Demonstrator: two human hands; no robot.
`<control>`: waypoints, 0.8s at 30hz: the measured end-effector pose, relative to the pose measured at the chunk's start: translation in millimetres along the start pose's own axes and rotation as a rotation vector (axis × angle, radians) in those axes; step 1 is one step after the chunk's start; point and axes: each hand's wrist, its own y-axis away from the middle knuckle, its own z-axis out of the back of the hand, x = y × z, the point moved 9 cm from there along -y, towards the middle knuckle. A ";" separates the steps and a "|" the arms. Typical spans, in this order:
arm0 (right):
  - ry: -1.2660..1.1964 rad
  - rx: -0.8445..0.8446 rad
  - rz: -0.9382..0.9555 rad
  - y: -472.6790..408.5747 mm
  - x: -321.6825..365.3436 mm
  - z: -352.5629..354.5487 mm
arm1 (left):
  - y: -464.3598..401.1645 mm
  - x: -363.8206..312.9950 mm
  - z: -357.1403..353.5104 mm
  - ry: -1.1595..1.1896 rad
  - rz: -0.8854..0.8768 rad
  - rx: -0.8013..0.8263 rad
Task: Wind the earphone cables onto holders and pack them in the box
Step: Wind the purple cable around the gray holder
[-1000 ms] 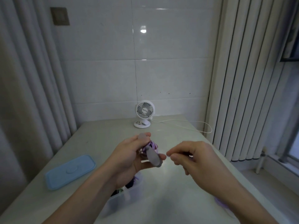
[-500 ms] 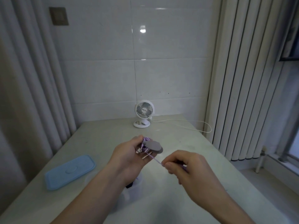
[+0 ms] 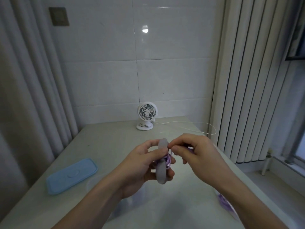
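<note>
My left hand (image 3: 142, 164) grips a grey oval cable holder (image 3: 162, 169) upright above the table, thumb and fingers curled round its edges. Purple earphone cable (image 3: 168, 160) is wound in a bundle round the holder's middle. My right hand (image 3: 196, 151) is right beside the holder's top and pinches the thin cable end between thumb and forefinger. A clear plastic box (image 3: 132, 200) sits low on the table, mostly hidden under my left forearm. More purple cable (image 3: 224, 202) lies on the table beneath my right forearm.
A blue box lid (image 3: 71, 176) lies on the table (image 3: 105, 146) at the left. A small white desk fan (image 3: 146, 115) stands at the back by the tiled wall, its white cord (image 3: 198, 125) trailing right. Curtains hang on both sides.
My left hand turned the holder from lying flat to standing upright. My right hand moved up and left, bringing the cable end against the holder's top.
</note>
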 end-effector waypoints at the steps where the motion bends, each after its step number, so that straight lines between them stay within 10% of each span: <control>1: -0.020 -0.002 0.000 -0.7 0.2 -0.2 | -0.3 0.8 0.9 -0.002 -0.002 0.004; 24: -0.354 0.085 -0.149 -5.5 -19.8 -3.5 | 8.9 19.8 2.1 0.012 0.109 0.106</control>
